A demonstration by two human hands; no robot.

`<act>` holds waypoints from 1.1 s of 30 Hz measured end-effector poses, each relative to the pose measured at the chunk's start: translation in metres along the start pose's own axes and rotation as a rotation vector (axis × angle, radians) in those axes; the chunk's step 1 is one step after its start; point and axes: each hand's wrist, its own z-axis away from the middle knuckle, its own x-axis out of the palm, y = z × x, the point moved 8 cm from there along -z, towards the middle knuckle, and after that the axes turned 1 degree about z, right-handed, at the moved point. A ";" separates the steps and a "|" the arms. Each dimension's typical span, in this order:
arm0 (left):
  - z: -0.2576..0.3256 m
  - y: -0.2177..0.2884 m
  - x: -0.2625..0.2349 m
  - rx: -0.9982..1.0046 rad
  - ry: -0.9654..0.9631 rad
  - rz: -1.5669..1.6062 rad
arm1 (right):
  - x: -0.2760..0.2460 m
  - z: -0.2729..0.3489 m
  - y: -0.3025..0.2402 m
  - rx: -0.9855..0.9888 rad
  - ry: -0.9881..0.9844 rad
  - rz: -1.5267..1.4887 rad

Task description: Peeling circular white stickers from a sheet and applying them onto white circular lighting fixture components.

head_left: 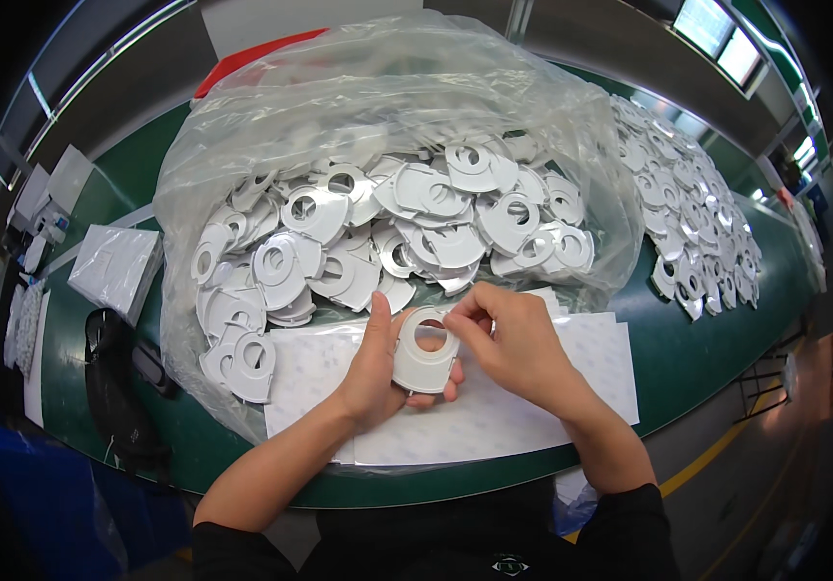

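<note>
Two bare hands are at work here, and the left hand (370,373) has the prize: a light-grey, flat plastic part (424,368) with a rounded body and a large round hole toward its far end. The thumb lies along the part's left edge, fingers curl beneath and show at its right, a secure hold! And in comes the right hand (518,339), narrow, thumb and forefinger drawn together at the part's far right rim; whether they grip it or merely touch, I cannot tell.

The part sits above white, rectangular sheets (494,421) on the near side of the green, glossy surface (693,358). Just beyond, what a crowd: a heap of similar grey plastic parts (281,286) overlapping inside a wide-mouthed, clear plastic bag (358,111). Over on the far right, another broad spread of grey parts (683,194)! Out left, a white, plastic-wrapped package (116,266) lies flat, with a long, black, soft-looking item (111,387) nearer and, just right of that, a small dark object (153,368).
</note>
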 end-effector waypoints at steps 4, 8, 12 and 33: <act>-0.001 0.000 0.000 -0.018 -0.030 0.004 | 0.005 -0.001 0.001 0.054 -0.011 -0.055; 0.001 0.000 0.002 -0.010 -0.074 -0.050 | 0.007 -0.003 0.003 0.005 0.031 0.022; 0.010 0.003 0.007 0.076 -0.097 0.007 | 0.014 -0.008 0.022 0.062 -0.125 -0.305; 0.079 0.134 -0.045 0.644 1.034 -1.852 | 0.037 0.018 -0.024 -0.276 -0.119 0.321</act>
